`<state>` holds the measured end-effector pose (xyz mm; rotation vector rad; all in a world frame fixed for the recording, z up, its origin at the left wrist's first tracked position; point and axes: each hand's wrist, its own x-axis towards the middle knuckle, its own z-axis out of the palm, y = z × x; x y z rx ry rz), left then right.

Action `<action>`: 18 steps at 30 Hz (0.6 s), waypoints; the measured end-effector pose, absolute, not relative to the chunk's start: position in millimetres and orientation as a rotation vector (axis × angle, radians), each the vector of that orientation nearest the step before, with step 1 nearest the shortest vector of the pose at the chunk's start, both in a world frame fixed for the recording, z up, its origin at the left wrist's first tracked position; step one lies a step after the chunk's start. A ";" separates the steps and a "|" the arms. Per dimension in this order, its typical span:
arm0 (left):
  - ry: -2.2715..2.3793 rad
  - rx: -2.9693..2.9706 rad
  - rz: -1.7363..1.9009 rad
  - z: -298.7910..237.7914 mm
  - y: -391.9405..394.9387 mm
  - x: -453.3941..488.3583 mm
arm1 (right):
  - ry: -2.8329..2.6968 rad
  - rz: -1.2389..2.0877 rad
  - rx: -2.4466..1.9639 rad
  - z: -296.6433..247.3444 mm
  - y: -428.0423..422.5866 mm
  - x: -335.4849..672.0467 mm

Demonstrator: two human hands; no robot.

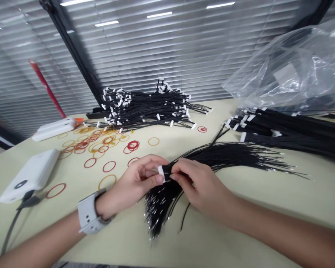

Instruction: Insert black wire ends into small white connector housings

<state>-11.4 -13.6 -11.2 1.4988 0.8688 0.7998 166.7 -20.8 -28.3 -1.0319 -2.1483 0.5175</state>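
Note:
A small white connector [161, 173] is pinched between the thumb and fingers of my left hand [138, 178]. My right hand [202, 184] pinches a black wire [167, 172] just beside that connector. Beneath both hands, loose black wires with bare silver tips [158, 208] fan out toward the front of the table. More black wires [234, 154] spread to the right behind my right hand, their silver ends pointing right. How the wire sits in the connector is partly hidden by my fingers.
A pile of black cables with white connectors [147, 108] lies at the back. Red and yellow rubber bands [95, 143] are scattered at left, near a white power bank [30, 175] with a plugged-in cable. Wire bundles [296, 130] and a clear plastic bag [293, 70] occupy the right.

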 end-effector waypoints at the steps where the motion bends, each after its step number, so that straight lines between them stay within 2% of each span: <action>1: 0.858 1.490 0.808 -10.3 -13.2 -11.1 | -2.151 0.531 -1.040 -27.0 -21.1 167.0; 4: 0.850 1.487 0.821 -7.3 -10.7 -10.9 | -2.136 0.528 -1.068 -23.0 -22.2 168.6; 9: 0.888 1.417 0.876 -8.3 -6.3 -14.4 | -1.986 0.294 -0.982 -22.0 -22.0 174.6; 18: 0.909 1.235 0.880 -6.5 -5.1 -19.1 | -2.377 0.493 -0.603 -24.5 -32.8 168.5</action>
